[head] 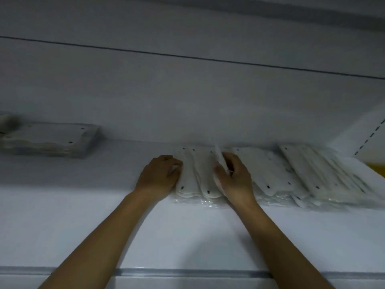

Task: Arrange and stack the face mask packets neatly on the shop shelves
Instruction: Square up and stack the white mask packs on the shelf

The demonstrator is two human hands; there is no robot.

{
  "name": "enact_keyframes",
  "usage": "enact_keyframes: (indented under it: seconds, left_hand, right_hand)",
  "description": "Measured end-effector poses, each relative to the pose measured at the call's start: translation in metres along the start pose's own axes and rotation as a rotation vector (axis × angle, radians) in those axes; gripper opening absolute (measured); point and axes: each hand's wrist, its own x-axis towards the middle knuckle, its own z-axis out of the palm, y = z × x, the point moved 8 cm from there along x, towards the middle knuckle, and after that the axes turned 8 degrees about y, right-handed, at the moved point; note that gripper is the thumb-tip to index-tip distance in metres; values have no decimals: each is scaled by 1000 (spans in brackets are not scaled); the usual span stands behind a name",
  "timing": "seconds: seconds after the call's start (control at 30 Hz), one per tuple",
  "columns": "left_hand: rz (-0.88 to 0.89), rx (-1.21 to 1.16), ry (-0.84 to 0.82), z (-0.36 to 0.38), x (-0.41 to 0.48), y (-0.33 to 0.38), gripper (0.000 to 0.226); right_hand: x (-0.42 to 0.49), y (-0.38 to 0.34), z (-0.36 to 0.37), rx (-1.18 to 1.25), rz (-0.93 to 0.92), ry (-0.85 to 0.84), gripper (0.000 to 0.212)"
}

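Note:
Several white face mask packets in clear wrappers lie in overlapping piles on a white shop shelf (pixel 83 215). The middle pile (pixel 196 174) sits between my two hands. My left hand (pixel 160 176) has its curled fingers against the pile's left edge. My right hand (pixel 234 176) pinches one thin white packet (pixel 218 157) that stands tilted up above the pile. More packets (pixel 270 174) spread to the right, and a slanted blurred pile (pixel 320 170) lies beyond them.
A separate stack of packets (pixel 50 138) lies at the far left of the shelf by the back wall. A slotted shelf upright (pixel 370 136) and something yellow (pixel 375 167) are at the right edge. The shelf's front lip (pixel 187 272) runs below my forearms.

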Motion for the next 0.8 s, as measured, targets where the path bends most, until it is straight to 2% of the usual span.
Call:
enact_keyframes:
  seconds: [0.1, 0.17, 0.2, 0.3, 0.33, 0.4, 0.5, 0.6, 0.67, 0.8]
  left_hand:
    - [63, 67, -25, 3, 0, 5, 50]
    - [66, 102, -7, 3, -1, 5, 55]
    - [51, 126, 7, 3, -3, 4, 54]
    - [-35, 105, 43, -2, -3, 2, 43]
    - [-51, 76, 51, -3, -2, 2, 41]
    - [-64, 18, 46, -6, -2, 3, 39]
    - [-135, -174, 13, -5, -7, -2, 36]
    - [-214, -342, 70, -10, -9, -9, 34]
    - [-226, -353, 114, -15, -9, -8, 35]
    - [-179, -22, 161, -23, -9, -4, 40]
  right_hand:
    - [-6, -11, 11, -432, -291, 4, 37]
    - [-11, -16, 18, -535, -341, -39, 38]
    - [-16, -17, 21, -573, -321, -89, 46]
    - [-30, -17, 31, -786, -324, -241, 101]
    - [-33, -16, 33, -844, -338, -272, 108]
    - [-35, -20, 35, -760, -341, -243, 94]
    - [-29, -21, 27, -633, -369, -81, 47]
    - [-22, -18, 12, -423, -235, -4, 7]
    - [-18, -11, -5, -186, -89, 102, 19]
    - [-12, 0, -15, 72, 81, 167, 20]
